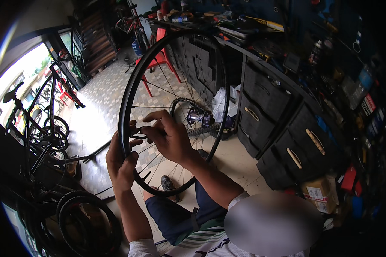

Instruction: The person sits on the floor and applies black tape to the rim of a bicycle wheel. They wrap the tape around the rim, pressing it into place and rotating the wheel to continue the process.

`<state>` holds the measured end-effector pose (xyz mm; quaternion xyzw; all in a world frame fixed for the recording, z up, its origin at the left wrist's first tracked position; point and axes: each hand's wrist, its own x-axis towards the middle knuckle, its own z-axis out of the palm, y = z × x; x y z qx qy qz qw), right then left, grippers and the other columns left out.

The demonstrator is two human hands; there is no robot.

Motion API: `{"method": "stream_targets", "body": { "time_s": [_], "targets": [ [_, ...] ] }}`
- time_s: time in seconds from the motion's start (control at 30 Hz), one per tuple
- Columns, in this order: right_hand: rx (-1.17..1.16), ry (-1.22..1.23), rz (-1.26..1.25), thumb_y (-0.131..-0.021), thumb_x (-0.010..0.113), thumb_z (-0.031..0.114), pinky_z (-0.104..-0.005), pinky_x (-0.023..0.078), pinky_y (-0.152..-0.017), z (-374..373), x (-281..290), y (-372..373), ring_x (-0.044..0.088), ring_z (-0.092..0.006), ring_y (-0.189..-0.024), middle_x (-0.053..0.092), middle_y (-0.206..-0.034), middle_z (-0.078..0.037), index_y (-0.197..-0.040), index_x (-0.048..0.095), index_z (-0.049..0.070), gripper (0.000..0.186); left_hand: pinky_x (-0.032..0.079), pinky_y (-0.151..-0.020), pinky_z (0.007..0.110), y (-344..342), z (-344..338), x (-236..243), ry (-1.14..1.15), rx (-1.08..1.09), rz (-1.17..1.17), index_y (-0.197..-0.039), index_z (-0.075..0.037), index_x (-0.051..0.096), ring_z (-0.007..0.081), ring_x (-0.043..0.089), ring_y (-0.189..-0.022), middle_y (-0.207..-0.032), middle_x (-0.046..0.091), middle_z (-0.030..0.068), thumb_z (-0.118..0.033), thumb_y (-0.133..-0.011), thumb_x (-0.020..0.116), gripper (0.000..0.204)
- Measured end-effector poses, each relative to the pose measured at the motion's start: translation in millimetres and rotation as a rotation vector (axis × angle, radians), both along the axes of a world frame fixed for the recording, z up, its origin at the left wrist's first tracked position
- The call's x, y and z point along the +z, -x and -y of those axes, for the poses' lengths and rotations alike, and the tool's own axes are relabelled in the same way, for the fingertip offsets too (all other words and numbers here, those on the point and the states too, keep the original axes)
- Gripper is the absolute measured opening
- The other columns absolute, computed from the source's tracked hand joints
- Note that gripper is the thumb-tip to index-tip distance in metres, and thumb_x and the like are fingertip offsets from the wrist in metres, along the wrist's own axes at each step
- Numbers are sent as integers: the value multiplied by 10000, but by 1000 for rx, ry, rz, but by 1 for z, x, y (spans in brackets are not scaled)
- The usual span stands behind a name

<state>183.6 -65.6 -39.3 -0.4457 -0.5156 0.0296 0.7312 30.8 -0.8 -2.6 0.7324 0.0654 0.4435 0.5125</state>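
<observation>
A black spoked bicycle wheel (123, 128) stands upright before me, with a purple hub (198, 118) at its middle. My left hand (121, 165) is closed on the rim's left side, thumb toward the spokes. My right hand (169, 137) pinches a small dark piece (138, 133) by the spokes just inside the rim; its exact shape is partly hidden by the fingers.
Bicycles (51, 120) line the left doorway, with loose tires (85, 196) below them. A red chair (167, 64) stands behind the wheel. A cluttered workbench with black drawers (266, 111) runs along the right, beside a cardboard box (317, 192) and a white bag (225, 105).
</observation>
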Motion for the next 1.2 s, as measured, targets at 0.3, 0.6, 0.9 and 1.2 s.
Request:
{"method": "stream_targets", "body": {
  "time_s": [0.3, 0.6, 0.9, 1.2],
  "targets": [
    [-34, 55, 208, -888, 822, 282, -348, 530, -621, 6, 6, -3, 698, -243, -722, 683, -838, -102, -997, 662, 39, 311, 445, -1097, 437, 4, -20, -18, 1, -14, 44, -1375, 115, 550, 291, 632, -1216, -1269, 669, 195, -226, -823, 706, 668],
    [-116, 36, 314, -922, 761, 142, -388, 563, -704, 7, -3, -4, 719, -300, -842, 686, -974, -154, -1180, 633, 30, 309, 427, -1080, 408, 1, -8, -5, -45, 98, -34, -1342, 122, 573, 265, 612, -1163, -1226, 641, 177, -155, -755, 663, 655],
    [-73, -11, 141, -910, 806, 192, -294, 523, -609, -1, 0, -7, 695, -178, -673, 668, -758, -79, -1117, 647, 48, 299, 397, -1126, 436, -2, -10, -4, -111, 37, -12, -1390, 120, 542, 302, 565, -1295, -1338, 604, 212, -187, -775, 667, 699],
    [-63, -46, 210, -946, 760, 135, -289, 507, -603, 1, -7, -7, 709, -175, -703, 694, -822, -84, -1203, 579, 45, 326, 418, -1088, 403, 1, -10, -7, -64, 85, -47, -1371, 128, 563, 278, 577, -1229, -1265, 620, 181, -192, -748, 677, 710]
  ]
}}
